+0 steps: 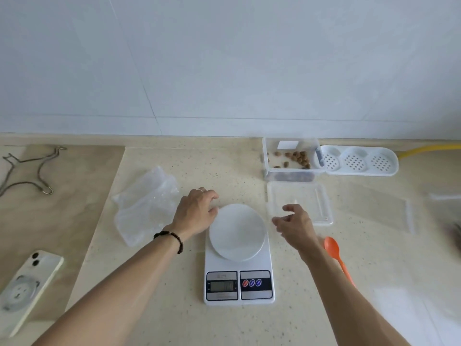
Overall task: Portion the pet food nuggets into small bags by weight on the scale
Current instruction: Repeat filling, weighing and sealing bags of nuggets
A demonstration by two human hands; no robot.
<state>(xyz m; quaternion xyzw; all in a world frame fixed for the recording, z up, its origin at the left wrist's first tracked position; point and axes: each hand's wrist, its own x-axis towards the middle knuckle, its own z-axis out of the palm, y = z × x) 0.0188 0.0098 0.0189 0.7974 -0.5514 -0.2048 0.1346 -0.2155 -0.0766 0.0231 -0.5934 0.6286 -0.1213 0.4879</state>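
**Both hands hover at the scale, nuggets far back in the box**

Nearest, at the left edge, a white phone lies face down on the paler strip of worktop. The white kitchen scale sits in the middle of the speckled beige counter, its display toward the person and its round plate bare. An orange spoon lies just right of the scale, partly hidden under the right forearm.

The left hand, with a bead bracelet at the wrist, rests at the plate's left rim with fingers loosely curled, gripping nothing. The right hand hangs beside the plate's right rim, fingers relaxed and spread, holding nothing. A crumpled heap of clear bags lies just left of the left hand. A clear lid lies flat beyond the right hand.

Farther back, well apart from both hands, the brown nuggets lie in a clear box by the wall. A white perforated tray touches its right side, a yellow hose behind. A wire rack lies far left. Pale tiles back the counter
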